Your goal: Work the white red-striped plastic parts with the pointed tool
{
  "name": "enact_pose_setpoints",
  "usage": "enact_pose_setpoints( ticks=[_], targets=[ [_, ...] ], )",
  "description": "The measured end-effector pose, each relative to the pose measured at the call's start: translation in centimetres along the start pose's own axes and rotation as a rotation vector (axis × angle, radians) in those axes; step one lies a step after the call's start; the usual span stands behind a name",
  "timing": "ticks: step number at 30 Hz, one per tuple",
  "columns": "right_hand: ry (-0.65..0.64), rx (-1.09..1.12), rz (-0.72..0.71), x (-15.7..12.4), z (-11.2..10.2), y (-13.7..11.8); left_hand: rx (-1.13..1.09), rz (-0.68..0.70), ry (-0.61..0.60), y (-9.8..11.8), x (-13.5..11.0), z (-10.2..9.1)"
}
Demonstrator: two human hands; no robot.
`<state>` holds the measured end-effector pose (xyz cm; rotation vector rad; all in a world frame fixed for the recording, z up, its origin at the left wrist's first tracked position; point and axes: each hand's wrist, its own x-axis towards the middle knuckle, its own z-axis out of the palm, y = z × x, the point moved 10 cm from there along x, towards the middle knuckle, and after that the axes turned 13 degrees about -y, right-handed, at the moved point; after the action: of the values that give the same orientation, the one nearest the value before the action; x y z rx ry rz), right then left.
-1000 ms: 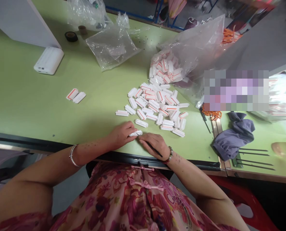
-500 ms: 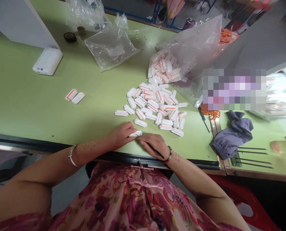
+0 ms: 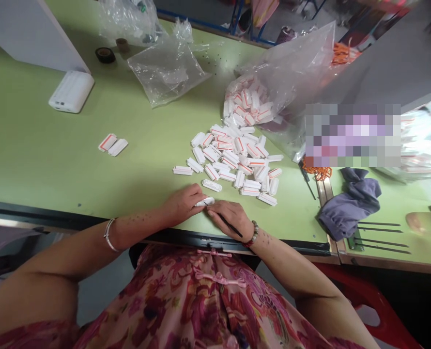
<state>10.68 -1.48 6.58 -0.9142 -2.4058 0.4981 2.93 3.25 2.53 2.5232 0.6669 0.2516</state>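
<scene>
My left hand (image 3: 184, 203) is closed on a small white plastic piece (image 3: 204, 202) with rows of holes, pinched at the table's front edge. Across from it, my right hand (image 3: 233, 219) grips a slim black tool (image 3: 233, 227) shaped like tweezers, its dark tip against the white piece. Just beyond the fingers lies another white piece (image 3: 211, 185), apart from the rest. A loose pile of similar white pieces (image 3: 230, 157), several with orange-red stripes, spreads behind it. Two more pieces (image 3: 113, 144) lie side by side at the left.
A clear bag (image 3: 288, 72) spills white pieces behind the pile. Flat plastic bag (image 3: 168, 72), dark tape roll (image 3: 105, 55) and white box-like device (image 3: 72, 92) are at the back left. On the right are a purple-grey cloth (image 3: 349, 203) and thin dark rods (image 3: 382, 242).
My right hand has shifted slightly left, bringing the black tool closer in to the white piece. My left hand holds the same piece in nearly the same spot.
</scene>
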Motion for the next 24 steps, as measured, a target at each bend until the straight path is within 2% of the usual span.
enact_pose_setpoints(
  ticks=[7,17,21,24],
  targets=[
    [-0.017,0.015,-0.041,0.1,0.0,-0.2,-0.018,-0.001,-0.012,-0.1,0.0,0.1],
    [-0.055,0.007,0.04,0.4,0.6,0.1,0.035,-0.001,-0.025,0.1,-0.1,0.3],
    [0.048,0.025,-0.014,-0.2,-0.6,0.1,0.013,0.003,0.012,0.1,-0.1,0.0],
    [0.133,0.02,0.054,-1.0,-1.8,1.1,-0.038,-0.003,0.013,-0.1,-0.1,-0.3]
  ],
)
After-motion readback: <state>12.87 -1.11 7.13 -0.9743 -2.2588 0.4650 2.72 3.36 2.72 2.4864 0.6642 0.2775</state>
